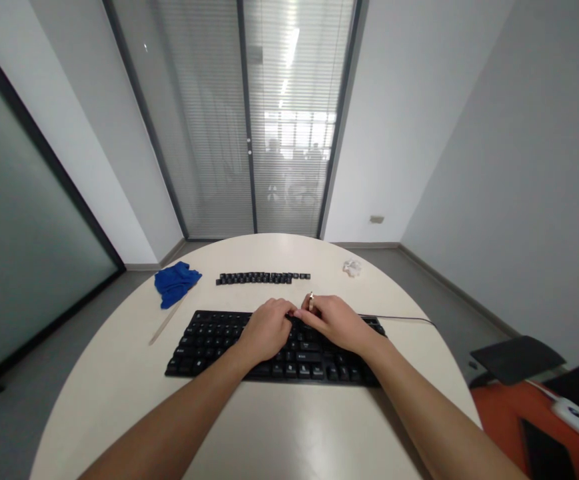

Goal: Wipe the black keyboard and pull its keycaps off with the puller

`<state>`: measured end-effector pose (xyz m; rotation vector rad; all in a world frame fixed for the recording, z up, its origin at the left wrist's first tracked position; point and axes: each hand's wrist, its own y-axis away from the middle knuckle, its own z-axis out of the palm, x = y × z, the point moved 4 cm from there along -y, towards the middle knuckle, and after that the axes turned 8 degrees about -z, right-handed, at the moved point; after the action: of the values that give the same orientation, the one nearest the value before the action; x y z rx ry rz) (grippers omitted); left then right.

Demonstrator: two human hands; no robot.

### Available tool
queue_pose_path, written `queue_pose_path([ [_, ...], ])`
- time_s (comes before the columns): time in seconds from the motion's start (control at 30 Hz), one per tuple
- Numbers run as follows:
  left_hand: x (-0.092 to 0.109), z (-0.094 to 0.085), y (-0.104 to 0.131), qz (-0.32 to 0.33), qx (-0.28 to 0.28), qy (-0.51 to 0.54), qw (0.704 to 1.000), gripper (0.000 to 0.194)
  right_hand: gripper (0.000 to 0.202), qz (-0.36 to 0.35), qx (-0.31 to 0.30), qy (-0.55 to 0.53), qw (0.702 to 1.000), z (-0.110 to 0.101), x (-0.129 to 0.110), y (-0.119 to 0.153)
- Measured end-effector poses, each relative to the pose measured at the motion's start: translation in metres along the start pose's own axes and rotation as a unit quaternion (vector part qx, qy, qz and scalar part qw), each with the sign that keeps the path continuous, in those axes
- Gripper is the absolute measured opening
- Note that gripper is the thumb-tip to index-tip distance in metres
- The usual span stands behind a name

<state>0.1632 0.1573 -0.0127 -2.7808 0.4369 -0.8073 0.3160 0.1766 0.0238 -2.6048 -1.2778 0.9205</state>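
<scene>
A black keyboard (209, 340) lies flat on the round table in front of me. Over its upper middle, my left hand (268, 330) has its fingers curled down, their tips meeting those of my right hand. My right hand (336, 323), with a ring on one finger, is bent in a pinch at the keyboard's far edge. Whatever sits between the fingertips is hidden or too small to make out. Beyond the keyboard, loose black keycaps (256, 277) stand in two uneven rows.
A crumpled blue cloth (175, 283) lies at the left, touching a thin wooden stick (165, 325). Crumpled white tissue (352, 268) rests at the far right. The keyboard's cable (404, 319) runs off the right edge of the table (289, 427). An orange chair (504, 420) stands at the right.
</scene>
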Motion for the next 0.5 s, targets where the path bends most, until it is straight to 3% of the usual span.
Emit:
queue_pose_path([
  [0.17, -0.001, 0.001, -0.001, 0.001, 0.002, 0.003, 1.000, 0.027, 0.036, -0.037, -0.027, 0.070, 0.997, 0.000, -0.004, 0.000],
  [0.37, -0.002, 0.003, -0.001, 0.014, 0.007, 0.019, 1.000, 0.028, 0.039, 0.010, 0.016, 0.084, 0.996, 0.000, 0.007, 0.000],
  [0.5, -0.001, 0.001, -0.001, 0.011, 0.007, 0.014, 1.000, 0.024, 0.037, -0.014, 0.006, 0.091, 0.996, 0.001, 0.007, 0.000],
])
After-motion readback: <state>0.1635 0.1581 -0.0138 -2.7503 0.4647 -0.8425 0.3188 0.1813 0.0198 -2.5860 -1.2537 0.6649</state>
